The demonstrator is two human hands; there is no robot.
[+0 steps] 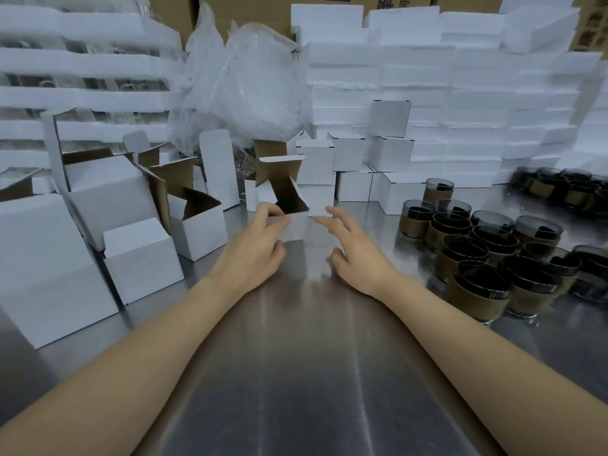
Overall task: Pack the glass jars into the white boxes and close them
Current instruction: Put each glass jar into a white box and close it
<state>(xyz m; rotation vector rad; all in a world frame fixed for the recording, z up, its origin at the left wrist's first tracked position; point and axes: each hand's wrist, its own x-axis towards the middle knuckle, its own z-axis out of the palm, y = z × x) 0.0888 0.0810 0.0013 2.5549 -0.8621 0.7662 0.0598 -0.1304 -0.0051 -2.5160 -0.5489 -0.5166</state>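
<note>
An open white box (292, 225) with a brown inside stands on the steel table (312, 373) at the centre, its flaps up. My left hand (256, 245) grips its left front edge, fingers curled over the rim. Just right of the box, my right hand (355, 248) hovers with its fingers spread, holding nothing. Several dark glass jars (477, 255) with brown sleeves stand in a cluster at the right.
Open white boxes (141, 258) crowd the left side. Closed white boxes (388, 149) are stacked behind the centre, before a wall of white foam slabs (460, 93). A clear plastic bag (243, 87) sits behind. More jars (559, 189) stand far right.
</note>
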